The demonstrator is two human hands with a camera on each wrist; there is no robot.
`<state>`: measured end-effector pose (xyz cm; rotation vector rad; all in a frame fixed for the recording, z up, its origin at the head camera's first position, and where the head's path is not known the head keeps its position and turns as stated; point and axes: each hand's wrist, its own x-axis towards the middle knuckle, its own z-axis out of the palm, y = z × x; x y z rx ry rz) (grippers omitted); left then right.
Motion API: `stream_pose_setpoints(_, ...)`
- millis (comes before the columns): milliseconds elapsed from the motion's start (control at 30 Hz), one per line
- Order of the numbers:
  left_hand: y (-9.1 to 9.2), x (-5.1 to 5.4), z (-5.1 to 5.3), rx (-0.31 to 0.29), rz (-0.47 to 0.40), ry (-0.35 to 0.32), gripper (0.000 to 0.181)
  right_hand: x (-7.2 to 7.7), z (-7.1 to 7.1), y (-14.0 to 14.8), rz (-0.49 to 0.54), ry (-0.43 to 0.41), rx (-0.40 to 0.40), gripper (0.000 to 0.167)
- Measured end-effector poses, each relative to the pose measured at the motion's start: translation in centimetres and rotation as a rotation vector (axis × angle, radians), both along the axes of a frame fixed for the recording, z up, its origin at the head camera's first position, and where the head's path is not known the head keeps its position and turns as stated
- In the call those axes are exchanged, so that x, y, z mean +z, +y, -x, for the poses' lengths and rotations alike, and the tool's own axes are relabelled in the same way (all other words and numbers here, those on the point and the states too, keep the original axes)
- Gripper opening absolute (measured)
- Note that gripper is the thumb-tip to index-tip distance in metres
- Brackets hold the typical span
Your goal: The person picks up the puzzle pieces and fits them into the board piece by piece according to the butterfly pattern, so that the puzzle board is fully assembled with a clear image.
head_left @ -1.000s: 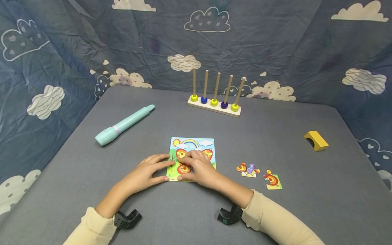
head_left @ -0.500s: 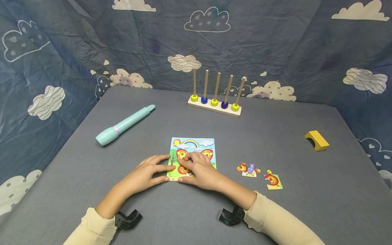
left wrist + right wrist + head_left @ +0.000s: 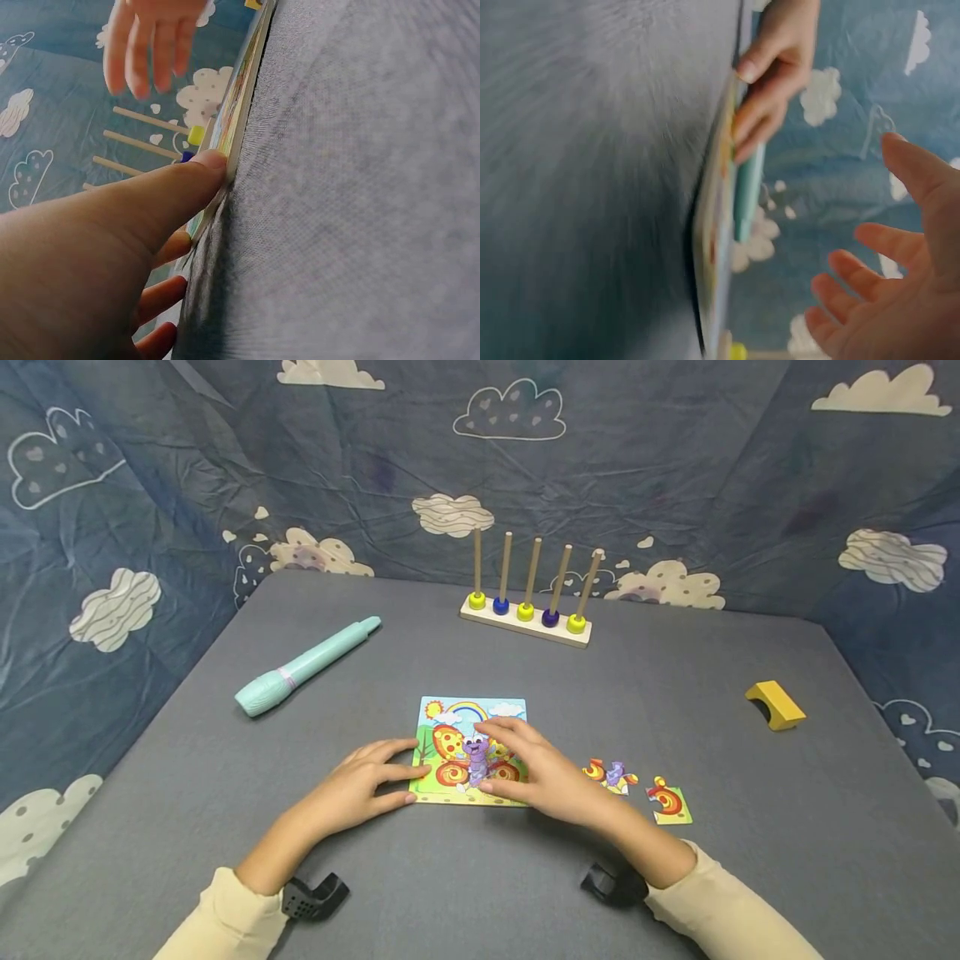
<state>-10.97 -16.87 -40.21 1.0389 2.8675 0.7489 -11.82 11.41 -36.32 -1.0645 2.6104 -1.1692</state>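
Observation:
A square puzzle (image 3: 437,794) with a purple-bodied butterfly under a rainbow lies flat on the grey table. At its left edge rests my left hand (image 3: 363,783), fingers spread and touching the border; the left wrist view shows the thumb (image 3: 199,176) against the edge. My right hand (image 3: 555,777) hovers over the puzzle's right part, hiding some of the picture. In the right wrist view, that hand's fingers (image 3: 885,244) are apart, with nothing in them. Two loose puzzle pieces lie to the right: one with purple (image 3: 617,774), one with a red-orange swirl (image 3: 670,802).
A pale turquoise toy microphone (image 3: 307,667) lies at the left. Toward the back stands a wooden peg stacker (image 3: 525,620) with yellow and blue rings. A yellow arch block (image 3: 777,704) sits at the right. Cloud-patterned cloth (image 3: 660,468) hangs behind the table.
My right hand has come up off the puzzle and moved to the right, uncovering the butterfly's body and lower wings. The left hand has stayed at the left edge.

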Motion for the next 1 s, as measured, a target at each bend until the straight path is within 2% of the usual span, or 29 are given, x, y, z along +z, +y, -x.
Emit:
stream_pose_setpoints(133, 0.0, -0.2, 0.1, 0.002, -0.011, 0.003, 0.037, 1.0, -0.8, 3.0, 0.075, 0.051, -0.085, 0.068)
stream_pose_setpoints(267, 0.0, -0.3, 0.0, 0.004, -0.010, 0.000, 0.037, 1.5, -1.6, 5.9, 0.099, 0.097, -0.185, 0.073)
stream_pose_setpoints(467, 0.0, -0.2, 0.0, 0.006, -0.010, -0.004, 0.038, 0.9, -2.1, 9.2, 0.096, 0.131, -0.283, 0.080)
stream_pose_setpoints(733, 0.0, -0.2, 0.1, 0.005, -0.017, -0.001, 0.037, -1.6, -1.4, 11.8, -0.009, 0.115, -0.301, 0.076)
stream_pose_setpoints(1000, 0.0, -0.2, 0.0, 0.009, -0.035, -0.002, 0.036, -3.4, -0.6, 12.9, -0.122, 0.005, -0.251, 0.071)
